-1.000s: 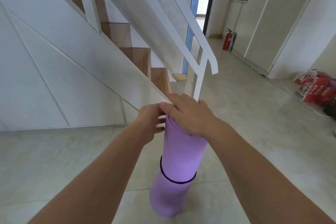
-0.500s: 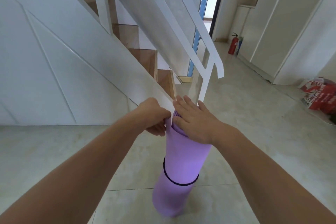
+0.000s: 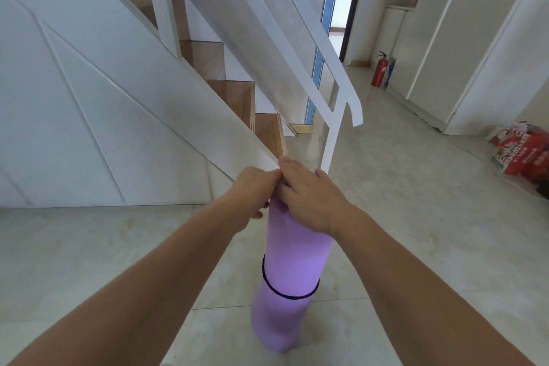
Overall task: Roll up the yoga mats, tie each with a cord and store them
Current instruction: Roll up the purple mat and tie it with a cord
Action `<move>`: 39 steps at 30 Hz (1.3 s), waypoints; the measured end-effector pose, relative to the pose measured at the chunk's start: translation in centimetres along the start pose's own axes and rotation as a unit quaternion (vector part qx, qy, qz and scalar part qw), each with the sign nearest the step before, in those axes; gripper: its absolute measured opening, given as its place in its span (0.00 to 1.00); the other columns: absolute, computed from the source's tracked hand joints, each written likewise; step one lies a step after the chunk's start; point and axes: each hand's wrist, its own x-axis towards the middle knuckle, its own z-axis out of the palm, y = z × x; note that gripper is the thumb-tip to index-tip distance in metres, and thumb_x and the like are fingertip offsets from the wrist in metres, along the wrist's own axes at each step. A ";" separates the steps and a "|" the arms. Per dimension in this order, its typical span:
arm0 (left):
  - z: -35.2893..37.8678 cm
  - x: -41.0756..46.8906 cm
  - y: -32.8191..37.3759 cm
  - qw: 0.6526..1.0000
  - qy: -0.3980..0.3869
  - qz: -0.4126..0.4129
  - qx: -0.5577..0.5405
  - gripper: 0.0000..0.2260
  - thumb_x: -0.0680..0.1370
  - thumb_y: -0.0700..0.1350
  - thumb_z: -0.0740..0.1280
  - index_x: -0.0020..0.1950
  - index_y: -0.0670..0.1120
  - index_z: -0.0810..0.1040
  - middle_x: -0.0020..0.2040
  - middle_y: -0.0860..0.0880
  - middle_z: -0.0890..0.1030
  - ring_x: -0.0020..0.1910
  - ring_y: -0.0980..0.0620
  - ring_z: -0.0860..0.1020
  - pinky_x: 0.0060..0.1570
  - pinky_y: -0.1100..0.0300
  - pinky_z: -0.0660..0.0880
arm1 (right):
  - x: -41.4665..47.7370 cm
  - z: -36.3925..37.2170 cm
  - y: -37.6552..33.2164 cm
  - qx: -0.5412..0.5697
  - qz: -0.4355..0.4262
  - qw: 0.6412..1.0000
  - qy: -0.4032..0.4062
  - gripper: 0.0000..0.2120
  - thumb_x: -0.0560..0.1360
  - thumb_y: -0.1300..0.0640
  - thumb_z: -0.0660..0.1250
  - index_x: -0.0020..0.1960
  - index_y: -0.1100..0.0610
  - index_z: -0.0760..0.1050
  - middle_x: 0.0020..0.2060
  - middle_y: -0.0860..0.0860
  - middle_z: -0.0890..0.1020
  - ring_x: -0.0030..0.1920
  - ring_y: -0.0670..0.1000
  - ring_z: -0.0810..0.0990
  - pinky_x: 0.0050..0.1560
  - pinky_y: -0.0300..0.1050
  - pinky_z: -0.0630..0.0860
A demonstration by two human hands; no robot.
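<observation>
We have the rolled purple yoga mat (image 3: 292,258) standing on end on the tiled floor (image 3: 89,261), near the foot of the staircase (image 3: 237,98), with a black cord (image 3: 285,294) cinched round its middle. Our left hand (image 3: 252,190) pinches the top rim with curled fingers, and our right hand (image 3: 309,199) wraps over the top end. To store it well, we should set its base flat, lean it gently against the staircase, and let go only once it stands without tipping.

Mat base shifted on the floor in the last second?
No. The mat stands put, its base just as far past the floor seam.
</observation>
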 end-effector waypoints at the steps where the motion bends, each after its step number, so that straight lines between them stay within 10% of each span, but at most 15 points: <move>1: 0.5 0.3 0.1 1.000 0.004 -0.013 0.003 0.22 0.75 0.61 0.64 0.53 0.42 0.81 0.49 0.45 0.81 0.47 0.46 0.79 0.44 0.54 0.74 | 0.1 -0.1 -0.2 0.089 0.004 0.995 0.031 0.25 0.79 0.53 0.51 0.76 0.52 0.58 0.68 0.48 0.69 0.64 0.48 0.66 0.75 0.57 0.55; 5: 2.1 0.9 -0.4 0.995 0.080 0.021 0.061 0.28 0.71 0.62 0.59 0.55 0.40 0.77 0.54 0.40 0.77 0.51 0.38 0.79 0.45 0.51 0.75 | 0.1 0.0 -0.9 0.365 0.024 0.922 0.129 0.28 0.77 0.64 0.54 0.76 0.50 0.65 0.75 0.45 0.65 0.74 0.44 0.62 0.77 0.50 0.57; 12: 2.6 1.4 -1.2 0.994 0.074 0.082 -0.004 0.13 0.79 0.52 0.65 0.54 0.43 0.80 0.46 0.47 0.82 0.46 0.48 0.80 0.43 0.56 0.75 | -0.8 1.2 2.1 0.061 0.052 0.989 0.128 0.18 0.85 0.53 0.50 0.69 0.53 0.71 0.71 0.51 0.71 0.72 0.55 0.67 0.69 0.47 0.61; 17: 3.2 0.4 -1.2 0.978 0.041 0.027 -0.205 0.21 0.83 0.58 0.58 0.46 0.45 0.83 0.46 0.44 0.86 0.46 0.48 0.82 0.49 0.55 0.77 | 0.0 1.4 3.6 0.142 0.076 0.975 0.154 0.19 0.84 0.53 0.53 0.73 0.56 0.69 0.71 0.51 0.71 0.72 0.52 0.67 0.71 0.43 0.59; 21: 5.1 0.6 -7.0 0.949 -0.002 -0.027 -0.313 0.29 0.85 0.58 0.45 0.55 0.45 0.83 0.49 0.50 0.86 0.43 0.57 0.83 0.40 0.63 0.78 | -1.7 2.4 4.8 0.591 0.138 0.776 0.170 0.19 0.83 0.42 0.53 0.57 0.50 0.79 0.48 0.46 0.84 0.55 0.49 0.81 0.61 0.45 0.74; 27: 9.3 1.3 -16.5 0.933 0.040 -0.151 -0.325 0.19 0.84 0.54 0.55 0.49 0.49 0.84 0.50 0.49 0.86 0.54 0.46 0.82 0.60 0.48 0.75 | -3.6 12.5 8.0 0.673 0.377 0.624 0.122 0.18 0.86 0.54 0.51 0.42 0.54 0.73 0.30 0.47 0.80 0.29 0.44 0.79 0.27 0.33 0.72; 31: 10.0 2.4 -17.8 0.914 0.065 -0.173 -0.361 0.12 0.82 0.49 0.59 0.50 0.46 0.80 0.48 0.47 0.86 0.47 0.45 0.81 0.59 0.46 0.76 | -3.7 16.5 9.7 0.629 0.470 0.614 0.081 0.12 0.79 0.52 0.59 0.43 0.57 0.77 0.39 0.51 0.81 0.37 0.55 0.75 0.43 0.44 0.71; 34: 10.4 3.5 -19.4 0.916 0.107 -0.183 -0.342 0.03 0.78 0.42 0.62 0.47 0.46 0.74 0.40 0.46 0.77 0.40 0.49 0.72 0.44 0.53 0.73 | -2.9 17.4 11.1 0.570 0.465 0.669 0.107 0.03 0.72 0.60 0.59 0.40 0.56 0.70 0.34 0.56 0.69 0.36 0.54 0.63 0.37 0.50 0.64; 39: 10.3 4.0 -20.2 0.949 0.154 -0.152 -0.228 0.16 0.77 0.37 0.60 0.31 0.47 0.62 0.29 0.49 0.64 0.30 0.51 0.60 0.25 0.63 0.58 | -2.6 17.7 12.1 0.532 0.452 0.700 0.150 0.05 0.67 0.66 0.59 0.36 0.59 0.65 0.33 0.56 0.63 0.37 0.55 0.61 0.35 0.51 0.64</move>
